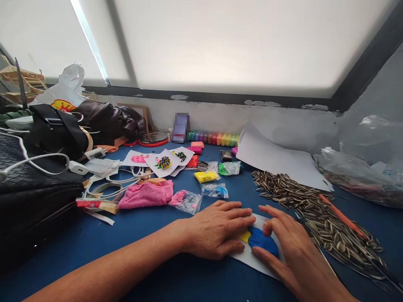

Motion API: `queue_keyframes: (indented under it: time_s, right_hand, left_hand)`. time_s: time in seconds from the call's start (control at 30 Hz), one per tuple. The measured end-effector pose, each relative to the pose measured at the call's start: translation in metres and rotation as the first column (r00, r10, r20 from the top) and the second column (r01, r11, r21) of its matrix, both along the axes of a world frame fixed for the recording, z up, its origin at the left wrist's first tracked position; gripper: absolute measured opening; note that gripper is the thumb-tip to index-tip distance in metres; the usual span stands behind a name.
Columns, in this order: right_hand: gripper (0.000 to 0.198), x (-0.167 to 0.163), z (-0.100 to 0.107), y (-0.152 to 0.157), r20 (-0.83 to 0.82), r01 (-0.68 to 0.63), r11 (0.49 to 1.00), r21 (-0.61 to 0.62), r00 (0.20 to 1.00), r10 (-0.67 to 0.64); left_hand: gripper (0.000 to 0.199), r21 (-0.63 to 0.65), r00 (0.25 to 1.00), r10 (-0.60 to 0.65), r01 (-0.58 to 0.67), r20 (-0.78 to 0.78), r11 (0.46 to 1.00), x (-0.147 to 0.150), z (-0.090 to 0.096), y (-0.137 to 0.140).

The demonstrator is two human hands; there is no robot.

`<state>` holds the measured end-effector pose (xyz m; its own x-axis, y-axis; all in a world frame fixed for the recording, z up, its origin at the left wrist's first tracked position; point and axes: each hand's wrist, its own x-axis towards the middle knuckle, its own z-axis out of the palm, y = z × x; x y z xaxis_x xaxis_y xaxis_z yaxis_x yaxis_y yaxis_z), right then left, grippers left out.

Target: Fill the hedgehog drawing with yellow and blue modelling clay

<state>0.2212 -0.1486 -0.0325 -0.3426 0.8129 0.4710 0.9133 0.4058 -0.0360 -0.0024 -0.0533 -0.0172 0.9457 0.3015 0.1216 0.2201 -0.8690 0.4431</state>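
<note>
A flattened blue lump of modelling clay [262, 242] lies on a piece of white paper [256, 261], with a smaller yellow piece of clay [244, 237] against its left side. My left hand [218, 230] rests flat over the paper's left part, fingers stretched to the right, partly covering the yellow clay. Around the blue clay's right side is my right hand [292, 247], its thumb at the lower edge and its index finger bent near the upper edge, the two apart. Neither hand has anything lifted in it.
Striped sunflower seeds [330, 226] are heaped at right, with an orange stick [341, 214] among them. Clay packets, including yellow [205, 176] and blue [217, 191], lie ahead. A pink cloth [146, 195], white cables [122, 181] and a black bag [34, 197] occupy the left.
</note>
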Motion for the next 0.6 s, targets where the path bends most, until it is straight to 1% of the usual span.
queue_keyframes:
  time_s: [0.07,0.27,0.47,0.53,0.6]
  right_hand:
    - [0.018,-0.002,0.001,0.0,-0.005,-0.001,1.0,-0.002,1.0,0.001]
    - [0.014,0.0,0.003,-0.001,-0.03,-0.02,0.998,0.057,0.999,0.022]
    - [0.016,0.007,0.002,-0.007,-0.009,-0.002,1.0,-0.009,1.0,0.002]
    - [0.025,0.009,0.003,-0.007,0.023,-0.005,1.0,-0.005,1.0,0.005]
    - [0.032,0.013,0.003,-0.006,0.058,-0.02,0.999,0.025,0.998,0.019]
  left_hand:
    - [0.062,-0.002,1.0,0.0,0.0,0.011,1.0,0.0,-0.001,0.0]
    - [0.066,-0.034,0.997,0.013,-0.01,0.073,0.999,0.002,-0.002,-0.007]
    - [0.069,-0.047,0.994,0.035,-0.03,0.1,0.998,0.003,0.001,-0.009]
    - [0.071,-0.047,0.995,0.042,-0.038,0.095,0.998,0.003,0.001,-0.009]
    - [0.073,-0.053,0.995,0.059,-0.055,0.076,0.997,0.003,0.0,-0.01]
